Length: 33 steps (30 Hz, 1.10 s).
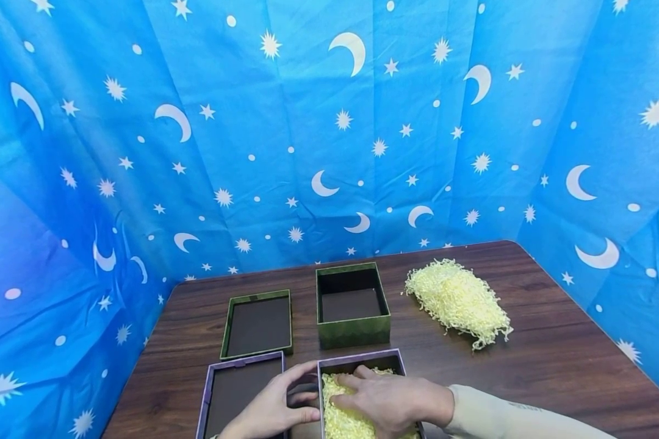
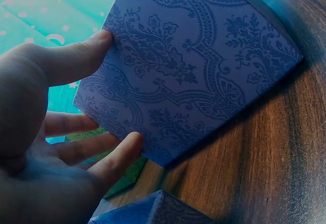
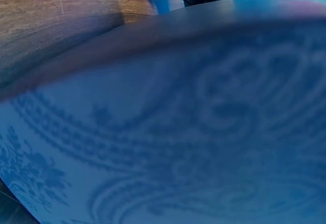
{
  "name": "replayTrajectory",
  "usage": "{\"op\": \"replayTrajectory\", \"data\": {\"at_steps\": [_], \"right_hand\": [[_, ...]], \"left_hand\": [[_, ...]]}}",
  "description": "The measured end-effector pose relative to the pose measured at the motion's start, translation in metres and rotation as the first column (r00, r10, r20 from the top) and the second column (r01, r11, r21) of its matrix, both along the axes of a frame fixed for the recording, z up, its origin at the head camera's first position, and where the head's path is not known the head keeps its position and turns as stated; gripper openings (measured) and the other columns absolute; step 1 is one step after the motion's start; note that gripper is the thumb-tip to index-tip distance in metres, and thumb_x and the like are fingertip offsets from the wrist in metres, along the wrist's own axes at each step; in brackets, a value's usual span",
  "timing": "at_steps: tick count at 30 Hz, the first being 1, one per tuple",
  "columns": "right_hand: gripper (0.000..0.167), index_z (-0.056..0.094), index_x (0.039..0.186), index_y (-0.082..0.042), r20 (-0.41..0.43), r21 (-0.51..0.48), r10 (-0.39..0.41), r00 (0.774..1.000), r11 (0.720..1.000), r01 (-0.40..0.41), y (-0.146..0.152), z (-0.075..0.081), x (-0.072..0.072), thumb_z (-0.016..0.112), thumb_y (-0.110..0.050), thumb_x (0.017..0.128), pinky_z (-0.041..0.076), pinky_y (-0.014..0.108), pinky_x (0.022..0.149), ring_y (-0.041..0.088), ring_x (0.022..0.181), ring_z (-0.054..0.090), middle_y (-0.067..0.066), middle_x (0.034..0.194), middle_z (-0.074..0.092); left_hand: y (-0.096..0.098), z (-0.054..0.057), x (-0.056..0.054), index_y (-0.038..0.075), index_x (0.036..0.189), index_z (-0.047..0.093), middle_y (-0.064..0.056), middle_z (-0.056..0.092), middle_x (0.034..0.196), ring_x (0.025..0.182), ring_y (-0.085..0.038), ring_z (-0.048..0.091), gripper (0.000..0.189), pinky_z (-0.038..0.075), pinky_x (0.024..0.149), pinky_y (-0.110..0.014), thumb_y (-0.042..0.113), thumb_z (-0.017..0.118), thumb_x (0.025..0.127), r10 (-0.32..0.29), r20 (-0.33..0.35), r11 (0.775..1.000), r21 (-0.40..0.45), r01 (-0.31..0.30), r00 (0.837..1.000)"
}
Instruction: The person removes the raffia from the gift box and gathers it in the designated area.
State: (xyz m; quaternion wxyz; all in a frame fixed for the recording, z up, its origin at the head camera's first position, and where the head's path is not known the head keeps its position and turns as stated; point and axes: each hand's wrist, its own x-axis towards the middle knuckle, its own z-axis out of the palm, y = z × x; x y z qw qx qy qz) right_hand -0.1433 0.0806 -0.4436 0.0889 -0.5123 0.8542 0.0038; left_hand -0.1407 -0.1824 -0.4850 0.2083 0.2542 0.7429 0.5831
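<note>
A purple box (image 1: pixel 384 360) stands at the front of the table, with yellow shredded paper (image 1: pixel 345 421) inside. My right hand (image 1: pixel 387 402) reaches into it, fingers spread and pressing on the shreds. Against the box's left wall rests my left hand (image 1: pixel 277 399), thumb and fingers apart. In the left wrist view, the patterned purple wall (image 2: pixel 193 71) shows the thumb at one edge and fingertips along another. The right wrist view holds only a blurred patterned box wall (image 3: pixel 163 132); the hand itself is hidden there.
A purple lid (image 1: pixel 236 390) lies inside up, left of the box. Behind it is a green lid (image 1: pixel 259 326), and beside that a green box (image 1: pixel 354 333) stands with its top open. A loose heap of yellow shredded paper (image 1: pixel 458 302) sits back right. A blue star-patterned cloth (image 1: pixel 307 122) surrounds the table.
</note>
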Motion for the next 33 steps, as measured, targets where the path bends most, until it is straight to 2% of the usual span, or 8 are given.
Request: {"op": "replayTrajectory", "data": {"at_steps": [4, 7, 12, 16, 23, 27, 30, 33], "right_hand": [[0.07, 0.047, 0.136, -0.033, 0.0, 0.003, -0.015, 1.0, 1.0, 0.015, -0.002, -0.001, 0.001, 0.064, -0.069, 0.078, 0.057, 0.044, 0.087, 0.042, 0.119, 0.054, 0.004, 0.145, 0.044], [0.068, 0.049, 0.132, -0.033, -0.024, 0.0, -0.02, 1.0, 1.0, 0.02, -0.004, -0.003, 0.001, 0.064, -0.071, 0.078, 0.058, 0.042, 0.081, 0.039, 0.114, 0.057, 0.003, 0.141, 0.047], [0.063, 0.053, 0.122, -0.03, -0.082, -0.019, 0.005, 0.997, 1.0, -0.007, -0.007, -0.006, 0.001, 0.074, -0.063, 0.073, 0.056, 0.032, 0.074, 0.027, 0.099, 0.059, -0.001, 0.128, 0.053], [0.056, 0.056, 0.11, -0.03, -0.14, -0.048, 0.043, 0.989, 0.998, -0.05, -0.009, -0.008, 0.001, 0.083, -0.054, 0.068, 0.049, 0.023, 0.07, 0.013, 0.083, 0.054, -0.008, 0.11, 0.057], [0.045, 0.059, 0.097, -0.03, -0.188, -0.098, 0.066, 0.98, 0.991, -0.086, -0.01, -0.011, 0.001, 0.083, -0.052, 0.066, 0.043, 0.019, 0.065, 0.008, 0.074, 0.05, -0.013, 0.093, 0.057], [0.039, 0.059, 0.089, -0.029, -0.2, -0.139, 0.091, 0.976, 0.983, -0.12, -0.011, -0.011, -0.002, 0.086, -0.03, 0.061, 0.044, 0.018, 0.064, 0.003, 0.071, 0.051, -0.015, 0.085, 0.056], [0.043, 0.058, 0.085, -0.028, -0.192, -0.174, 0.112, 0.975, 0.974, -0.146, -0.011, -0.01, -0.005, 0.082, -0.012, 0.052, 0.046, 0.016, 0.061, 0.0, 0.069, 0.053, -0.016, 0.08, 0.055], [0.044, 0.059, 0.081, -0.028, -0.156, -0.205, 0.117, 0.981, 0.968, -0.148, -0.011, -0.009, -0.006, 0.079, -0.004, 0.05, 0.047, 0.014, 0.059, -0.003, 0.07, 0.054, -0.017, 0.078, 0.056]], "left_hand": [[0.0, 0.001, 0.0, -0.006, 0.148, 0.028, -0.032, 0.032, 0.148, 0.119, -0.036, 0.058, 0.082, 0.051, 0.098, -0.031, 0.019, 0.075, 0.086, 0.003, 0.002, 1.0, 0.002, -0.003, 1.0], [0.001, 0.002, 0.0, -0.006, 0.148, 0.028, -0.032, 0.031, 0.148, 0.119, -0.037, 0.058, 0.082, 0.052, 0.097, -0.031, 0.018, 0.075, 0.086, 0.002, 0.019, 1.0, 0.009, -0.002, 1.0], [0.002, 0.004, 0.0, -0.007, 0.148, 0.028, -0.034, 0.032, 0.147, 0.12, -0.04, 0.057, 0.082, 0.052, 0.097, -0.029, 0.019, 0.075, 0.086, 0.003, 0.045, 1.0, 0.017, -0.003, 0.999], [0.001, 0.004, 0.0, -0.008, 0.148, 0.027, -0.034, 0.032, 0.146, 0.122, -0.043, 0.054, 0.084, 0.051, 0.098, -0.028, 0.02, 0.076, 0.086, -0.002, 0.05, 1.0, 0.024, 0.001, 0.999], [0.0, 0.002, 0.001, -0.008, 0.148, 0.026, -0.034, 0.03, 0.148, 0.126, -0.047, 0.048, 0.084, 0.05, 0.099, -0.029, 0.02, 0.074, 0.087, -0.007, 0.059, 1.0, 0.031, 0.005, 0.998], [0.0, 0.002, 0.0, -0.008, 0.148, 0.027, -0.034, 0.033, 0.146, 0.127, -0.048, 0.046, 0.082, 0.05, 0.1, -0.029, 0.018, 0.074, 0.087, -0.015, 0.027, 0.999, 0.043, 0.014, 1.0], [0.0, 0.003, -0.001, -0.008, 0.148, 0.027, -0.034, 0.034, 0.145, 0.127, -0.048, 0.045, 0.082, 0.05, 0.1, -0.029, 0.017, 0.074, 0.086, -0.021, 0.008, 0.999, 0.05, 0.021, 1.0], [0.0, 0.003, -0.001, -0.008, 0.148, 0.027, -0.034, 0.033, 0.146, 0.127, -0.048, 0.046, 0.083, 0.05, 0.1, -0.029, 0.019, 0.075, 0.086, -0.022, 0.03, 0.998, 0.051, 0.021, 0.999]]}}
